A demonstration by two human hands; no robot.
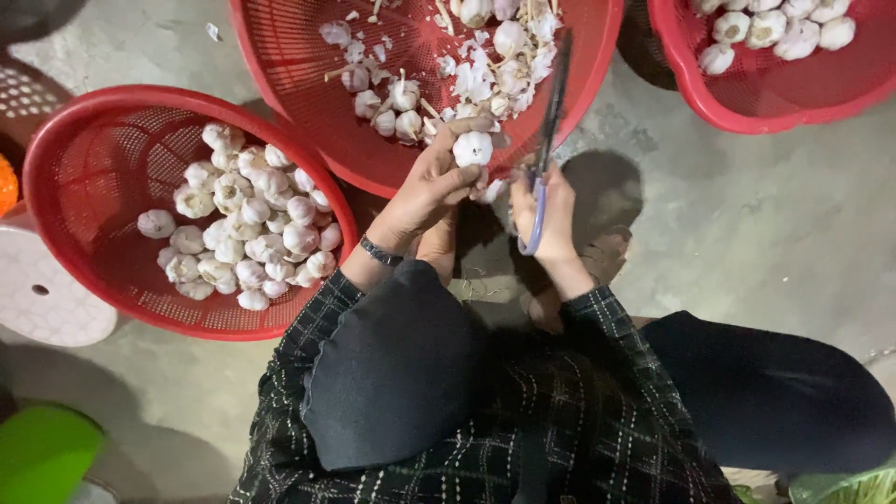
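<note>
We see two bare hands, left hand [431,187] & right hand [551,215], no gloves, no rings visible. Left wrist has a dark metal-look watch band [380,251], snug fit. Both arms in long sleeves [597,313], dark fabric w/ thin pale check lines, cuffs end just below the wrists. Same check pattern across the torso. Legs in plain black trousers [392,373], no pattern, no visible seams.

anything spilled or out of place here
Little stands out. One bit of garlic skin lies on the floor outside the baskets. Loose skins and stems are in the middle basket, among its bulbs. Left basket holds only whole bulbs.
</note>
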